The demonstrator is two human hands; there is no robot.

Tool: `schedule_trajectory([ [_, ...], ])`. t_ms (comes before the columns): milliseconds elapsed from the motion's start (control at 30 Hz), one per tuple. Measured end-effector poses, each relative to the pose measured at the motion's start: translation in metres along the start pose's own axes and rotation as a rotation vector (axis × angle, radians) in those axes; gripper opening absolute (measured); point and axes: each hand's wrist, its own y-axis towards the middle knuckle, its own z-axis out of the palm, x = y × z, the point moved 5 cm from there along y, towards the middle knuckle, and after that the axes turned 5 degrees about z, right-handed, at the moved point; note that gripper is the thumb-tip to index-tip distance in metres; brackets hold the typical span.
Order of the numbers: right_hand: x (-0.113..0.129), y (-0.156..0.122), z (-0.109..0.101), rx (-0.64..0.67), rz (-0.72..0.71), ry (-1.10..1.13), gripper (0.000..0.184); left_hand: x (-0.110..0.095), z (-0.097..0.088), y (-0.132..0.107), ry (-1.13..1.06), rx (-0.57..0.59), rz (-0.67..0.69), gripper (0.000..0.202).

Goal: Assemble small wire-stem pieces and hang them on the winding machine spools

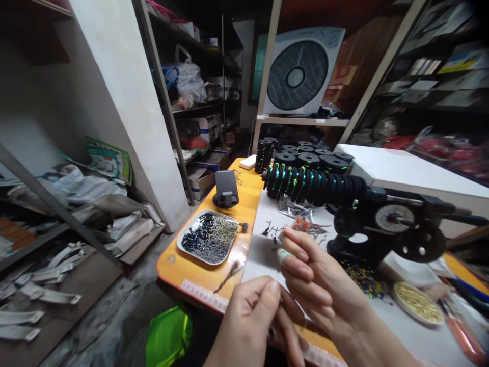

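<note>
My left hand (250,318) is low in the middle, thumb and forefinger pressed together; whatever they pinch is too small or hidden to make out. Close to its right, my right hand (319,285) is raised with half-bent fingers apart and nothing visible in them. A pale wrap (282,255) covers one of its fingertips. Behind the hands, small dark wire-like pieces (275,232) and an orange tangle (301,223) lie on white paper (255,260). A white tray (179,243) of small black, grey and yellowish parts stands to the left.
A black geared device (393,221) holds a row of black discs (317,183) wound with green-blue line. More black spools (305,158) stand behind. A phone stand (226,188), a dish of yellowish bits (418,303), coloured beads (362,278) and orange-handled pliers (462,331) surround the workspace.
</note>
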Motion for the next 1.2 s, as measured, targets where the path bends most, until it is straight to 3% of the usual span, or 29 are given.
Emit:
schedule_trajectory([
  [167, 0.006, -0.005, -0.002, 0.068, 0.053, -0.181, 0.028, -0.003, 0.002, 0.000, 0.078, -0.024, 0.013, 0.047],
  [233, 0.008, -0.006, -0.003, 0.081, 0.067, -0.225, 0.029, -0.006, 0.002, 0.001, 0.226, -0.019, 0.021, 0.047],
  [400, 0.005, 0.000, -0.005, 0.021, 0.005, -0.133, 0.042, -0.020, 0.002, 0.002, 0.713, -0.038, 0.191, 0.046],
  [467, 0.004, 0.002, -0.004, -0.003, -0.044, -0.082, 0.045, -0.017, -0.001, 0.002, 0.637, -0.045, 0.122, 0.047],
  [567, 0.005, 0.004, 0.000, -0.016, -0.097, -0.017, 0.045, -0.005, -0.003, -0.001, 0.293, -0.033, 0.002, 0.048],
  [800, 0.013, 0.006, 0.003, -0.020, -0.167, 0.059, 0.040, 0.024, -0.003, -0.013, -0.201, -0.023, 0.006, 0.045],
  [1000, 0.013, 0.005, -0.001, -0.019, -0.166, 0.066, 0.039, 0.040, -0.006, -0.022, -0.313, 0.026, -0.094, 0.050],
  [1200, 0.012, 0.007, -0.002, -0.022, -0.144, 0.043, 0.039, 0.034, -0.010, -0.035, -0.249, -0.090, -0.243, 0.049],
])
